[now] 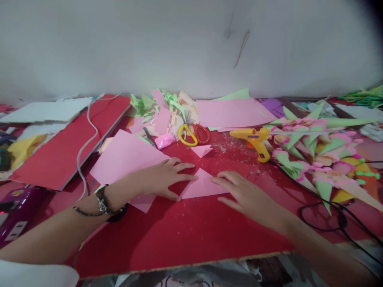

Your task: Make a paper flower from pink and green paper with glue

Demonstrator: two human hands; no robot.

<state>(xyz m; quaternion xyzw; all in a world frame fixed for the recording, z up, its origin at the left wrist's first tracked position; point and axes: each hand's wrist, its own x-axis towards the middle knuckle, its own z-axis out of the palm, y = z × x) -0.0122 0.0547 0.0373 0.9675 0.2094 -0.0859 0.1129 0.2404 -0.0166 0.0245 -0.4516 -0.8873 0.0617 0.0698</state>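
Midway between the near and far edges of a red bench (191,235), a folded pink paper triangle (201,186) lies under the fingertips of a wide-spread left hand (163,178) and a loosely open right hand (243,195), neither grip clasping it; a yellow glue gun (253,138) rests nearer the far edge.

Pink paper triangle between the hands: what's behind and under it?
Behind: a smaller folded pink paper, then yellow and red scissor handles. Under: hidden by the triangle; red tabletop shows along its near edge.
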